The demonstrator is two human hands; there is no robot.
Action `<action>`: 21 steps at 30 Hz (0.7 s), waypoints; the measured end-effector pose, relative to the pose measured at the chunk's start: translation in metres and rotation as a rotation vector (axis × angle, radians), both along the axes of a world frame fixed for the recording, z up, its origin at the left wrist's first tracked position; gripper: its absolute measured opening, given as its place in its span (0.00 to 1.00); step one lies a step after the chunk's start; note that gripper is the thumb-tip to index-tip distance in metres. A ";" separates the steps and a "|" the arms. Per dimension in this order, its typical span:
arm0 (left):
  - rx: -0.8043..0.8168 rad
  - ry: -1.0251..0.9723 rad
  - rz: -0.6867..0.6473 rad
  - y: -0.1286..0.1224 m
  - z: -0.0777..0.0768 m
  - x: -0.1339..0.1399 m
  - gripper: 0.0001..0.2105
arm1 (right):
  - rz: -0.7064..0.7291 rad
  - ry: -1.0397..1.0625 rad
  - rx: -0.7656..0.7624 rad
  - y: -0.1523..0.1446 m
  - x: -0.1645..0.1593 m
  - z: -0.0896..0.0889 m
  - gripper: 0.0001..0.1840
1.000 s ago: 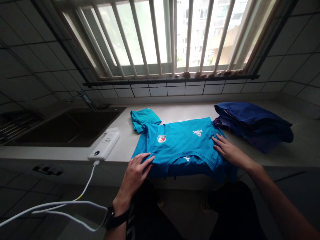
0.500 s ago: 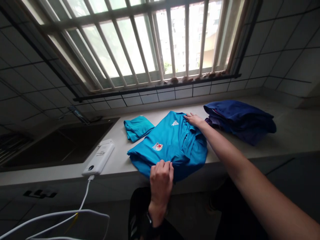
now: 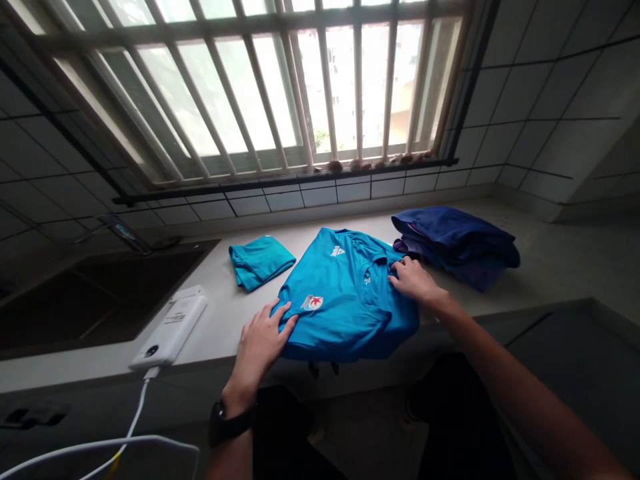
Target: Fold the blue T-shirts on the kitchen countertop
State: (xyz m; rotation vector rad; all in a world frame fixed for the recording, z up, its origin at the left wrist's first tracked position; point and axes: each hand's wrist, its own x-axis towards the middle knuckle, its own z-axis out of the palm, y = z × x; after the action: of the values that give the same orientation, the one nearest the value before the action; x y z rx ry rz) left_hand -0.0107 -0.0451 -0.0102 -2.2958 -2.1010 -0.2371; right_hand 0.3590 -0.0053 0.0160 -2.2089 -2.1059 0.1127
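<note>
A bright blue T-shirt (image 3: 340, 293) lies partly folded on the counter, with its collar to the right. A white logo and a red star badge show on its front. My left hand (image 3: 263, 340), a dark watch on its wrist, rests on the shirt's near left edge with fingers apart. On the opposite side, the bent fingers of my right hand (image 3: 415, 280) pinch the cloth beside the collar. A smaller folded teal garment (image 3: 263, 261) lies left of the shirt, apart from both hands.
A dark blue and purple pile of clothes (image 3: 457, 240) sits to the right. At left, a white power bank (image 3: 170, 330) with a cable (image 3: 137, 413) stands by the dark sink (image 3: 100, 300) and its faucet (image 3: 125, 233). A barred window (image 3: 280, 100) rises behind the counter.
My left hand has let go of the near hem and moved left onto the shirt's edge. My right hand has come from the far edge to the collar. The shirt lies flatter.
</note>
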 end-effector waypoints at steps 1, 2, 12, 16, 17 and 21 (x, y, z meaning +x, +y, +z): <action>-0.006 0.016 0.010 -0.004 0.001 -0.001 0.21 | -0.005 -0.008 0.007 -0.001 -0.001 -0.001 0.22; -0.004 0.032 0.025 -0.008 0.001 -0.001 0.21 | -0.011 -0.009 -0.002 -0.001 -0.002 0.000 0.22; -0.100 -0.021 0.044 -0.036 0.016 -0.016 0.19 | -0.070 0.407 0.055 0.003 -0.027 0.006 0.20; -0.008 -0.217 0.034 -0.003 0.015 -0.018 0.21 | -0.130 0.513 0.087 0.015 -0.042 -0.007 0.41; 0.020 -0.285 0.000 0.008 0.014 -0.019 0.22 | -0.136 0.553 0.094 0.021 -0.043 -0.009 0.42; -0.003 -0.545 -0.210 0.045 0.011 -0.023 0.27 | -0.130 0.678 0.158 0.041 -0.035 -0.008 0.36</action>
State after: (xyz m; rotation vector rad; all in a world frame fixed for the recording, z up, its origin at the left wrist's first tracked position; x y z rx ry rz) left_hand -0.0337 -0.0003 0.0008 -2.6836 -2.0355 -0.9624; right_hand 0.3244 0.0357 0.0081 -1.8485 -1.5406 0.5720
